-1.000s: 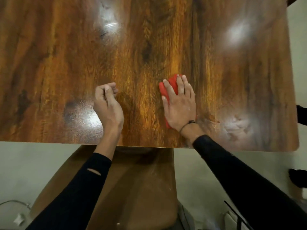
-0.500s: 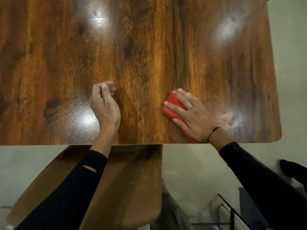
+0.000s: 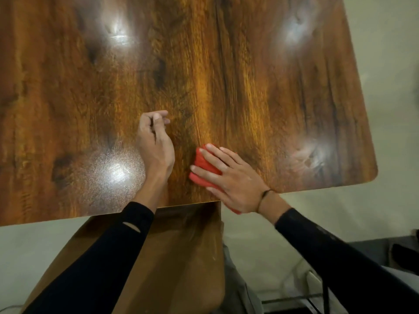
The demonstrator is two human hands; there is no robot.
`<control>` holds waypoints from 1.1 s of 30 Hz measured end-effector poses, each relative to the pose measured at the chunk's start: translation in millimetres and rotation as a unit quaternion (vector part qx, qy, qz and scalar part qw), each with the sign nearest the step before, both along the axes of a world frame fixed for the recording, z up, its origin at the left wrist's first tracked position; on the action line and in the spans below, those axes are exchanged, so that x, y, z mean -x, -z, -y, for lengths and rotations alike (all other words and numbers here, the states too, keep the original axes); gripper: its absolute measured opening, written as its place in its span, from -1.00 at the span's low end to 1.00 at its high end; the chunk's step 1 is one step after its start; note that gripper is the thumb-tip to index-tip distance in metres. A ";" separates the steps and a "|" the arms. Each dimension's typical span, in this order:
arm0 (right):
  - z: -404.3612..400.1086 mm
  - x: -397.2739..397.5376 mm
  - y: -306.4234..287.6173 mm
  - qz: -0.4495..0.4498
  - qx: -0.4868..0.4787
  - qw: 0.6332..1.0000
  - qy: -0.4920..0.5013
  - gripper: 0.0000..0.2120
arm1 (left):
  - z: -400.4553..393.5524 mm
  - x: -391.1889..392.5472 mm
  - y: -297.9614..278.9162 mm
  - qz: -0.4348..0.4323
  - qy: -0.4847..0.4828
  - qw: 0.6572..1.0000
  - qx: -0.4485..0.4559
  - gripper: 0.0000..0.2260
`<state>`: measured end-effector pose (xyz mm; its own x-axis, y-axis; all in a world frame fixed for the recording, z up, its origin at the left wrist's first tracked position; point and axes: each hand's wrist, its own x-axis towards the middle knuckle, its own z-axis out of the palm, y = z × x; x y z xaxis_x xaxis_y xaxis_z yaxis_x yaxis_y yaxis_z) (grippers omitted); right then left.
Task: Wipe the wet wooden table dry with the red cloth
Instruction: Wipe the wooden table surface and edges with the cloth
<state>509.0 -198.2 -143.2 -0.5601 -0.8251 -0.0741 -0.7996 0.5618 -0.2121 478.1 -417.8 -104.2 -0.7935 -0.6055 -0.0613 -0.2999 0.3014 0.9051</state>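
Observation:
A glossy dark wooden table (image 3: pixel 226 75) fills the upper view, with bright glare spots and a smeared wet patch near its right front corner (image 3: pixel 310 155). My right hand (image 3: pixel 235 182) lies flat with straight, spread fingers on the folded red cloth (image 3: pixel 201 164), pressing it against the tabletop close to the front edge; most of the cloth is hidden beneath the palm, and a red corner shows past the table's edge. My left hand (image 3: pixel 155 143) rests on the table just left of the cloth, its fingers loosely curled and holding nothing.
A brown wooden seat (image 3: pixel 181 257) stands under the table's front edge between my arms. Pale floor surrounds the table. Dark objects and a thin metal frame (image 3: pixel 317 298) sit at the lower right.
My right hand has slid the cloth toward me and leftward, down to the front edge near my left hand. The left hand has stayed put, fingers still curled.

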 end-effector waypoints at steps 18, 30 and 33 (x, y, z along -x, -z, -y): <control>129.2 132.8 -3.5 -0.039 0.007 0.969 0.245 -0.44 | 42.9 10.9 7.5 -0.050 -0.067 0.996 -0.043 -0.67; -5.6 71.8 -13.3 0.017 0.020 0.988 0.153 -0.50 | 103.4 14.4 -3.9 -0.064 -0.106 0.989 -0.085 -0.67; 23.4 78.8 -25.1 0.017 0.137 0.934 0.329 -0.55 | 110.7 4.0 -2.8 -0.056 -0.113 0.987 -0.096 -0.66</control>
<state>430.3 -221.7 -118.1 -0.9538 -0.2940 0.0620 -0.2905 0.8497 -0.4400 474.0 -528.5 -101.3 -0.6479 -0.7535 -0.1118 -0.2339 0.0571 0.9706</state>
